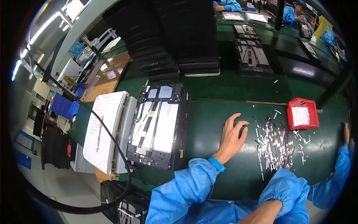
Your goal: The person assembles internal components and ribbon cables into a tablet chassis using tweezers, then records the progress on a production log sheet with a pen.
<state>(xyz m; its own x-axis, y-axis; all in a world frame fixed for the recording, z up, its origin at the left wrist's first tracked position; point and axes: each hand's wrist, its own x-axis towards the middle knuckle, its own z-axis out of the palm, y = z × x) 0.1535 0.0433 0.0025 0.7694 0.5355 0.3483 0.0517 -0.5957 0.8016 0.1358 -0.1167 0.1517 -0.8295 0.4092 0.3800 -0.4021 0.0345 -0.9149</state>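
My left hand (pixel 232 138) is just above or resting on the green tabletop (pixel 209 115), open, with fingers apart and curved and nothing in them. A blue band circles its wrist. To its right lies a loose pile of thin black-and-white strips (pixel 274 143), too small to make out their kind. To its left sits a stack of opened tablet-like devices (pixel 160 127), the top one showing silver panels and dark cables. My right arm, in a blue sleeve (pixel 285 188), bends back toward my body. Only its bare wrist shows at the lower edge; the hand is out of frame.
A red bin (pixel 316 118) with small white pieces stands beyond the pile. Written sheets (pixel 104 130) lie left of the devices. Tall black stacks (pixel 199 67) rise at the back. A black cable (pixel 128 179) loops at left. Another person's hand (pixel 346 132) is at far right.
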